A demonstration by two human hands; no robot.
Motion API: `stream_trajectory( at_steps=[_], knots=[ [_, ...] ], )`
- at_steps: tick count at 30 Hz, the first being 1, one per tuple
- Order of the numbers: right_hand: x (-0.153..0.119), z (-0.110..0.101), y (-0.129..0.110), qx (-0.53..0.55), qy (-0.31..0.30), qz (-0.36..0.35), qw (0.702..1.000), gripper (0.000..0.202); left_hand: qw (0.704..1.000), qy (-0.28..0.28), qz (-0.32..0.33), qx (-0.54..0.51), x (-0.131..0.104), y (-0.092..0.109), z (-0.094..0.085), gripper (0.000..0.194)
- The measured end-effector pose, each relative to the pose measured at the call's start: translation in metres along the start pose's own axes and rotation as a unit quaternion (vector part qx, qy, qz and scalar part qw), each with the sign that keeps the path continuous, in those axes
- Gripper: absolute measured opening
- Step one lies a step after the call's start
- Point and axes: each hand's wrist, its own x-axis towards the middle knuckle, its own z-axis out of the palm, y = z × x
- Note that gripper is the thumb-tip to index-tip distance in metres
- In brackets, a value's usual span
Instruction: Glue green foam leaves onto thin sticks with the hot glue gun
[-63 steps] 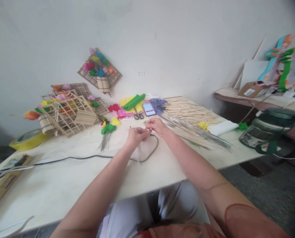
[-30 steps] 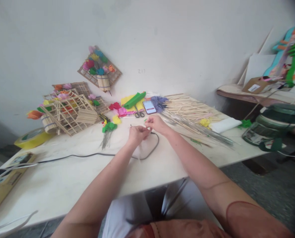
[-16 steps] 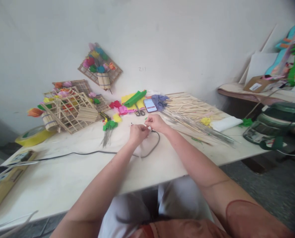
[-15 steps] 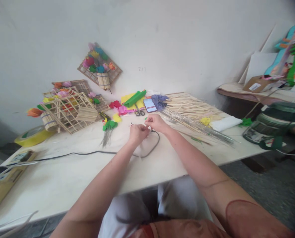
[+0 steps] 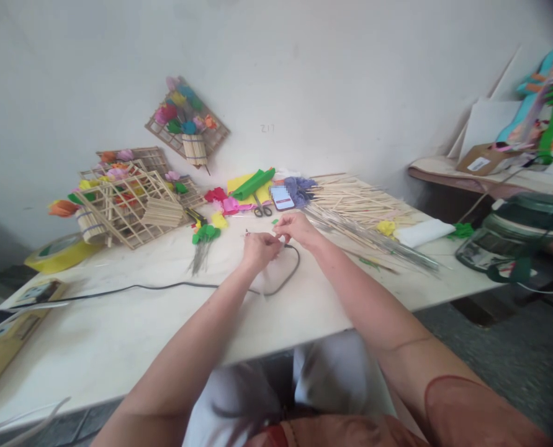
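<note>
The right hand's fingertips are together, just beside the left hand, whose finger state I cannot tell. Scissors lie beyond the fingers, 1 black cable nearer.

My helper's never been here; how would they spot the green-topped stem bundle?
On the white table, find the left hand. To its left lies the green-topped stem bundle. Unlike the yellow piece behind it, it has thin grey stems fanning toward the viewer.

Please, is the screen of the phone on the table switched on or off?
On: the phone glows bright and pale, with some reddish colour; part of it is pixelated.
</note>
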Motion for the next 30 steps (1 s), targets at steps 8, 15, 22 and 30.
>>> stream_trajectory(
  at_steps=[8,15,22,30],
  knots=[
    [-0.001,0.0,-0.003,0.007,0.018,0.024,1.0,0.008,1.0,-0.007,-0.007,-0.019,0.001,-0.003,0.002,0.013],
    [0.001,0.002,0.001,-0.033,0.042,0.007,0.999,0.009,0.997,-0.014,-0.05,-0.062,-0.002,0.003,0.004,0.011],
    [0.003,-0.005,0.005,-0.022,-0.029,-0.021,0.999,0.023,0.988,0.004,-0.087,-0.129,-0.002,0.006,0.0,0.012],
    [0.021,-0.03,0.026,-0.325,0.132,-0.035,0.936,0.011,0.969,0.046,-0.105,-0.221,0.001,0.01,-0.012,0.022]
  ],
)
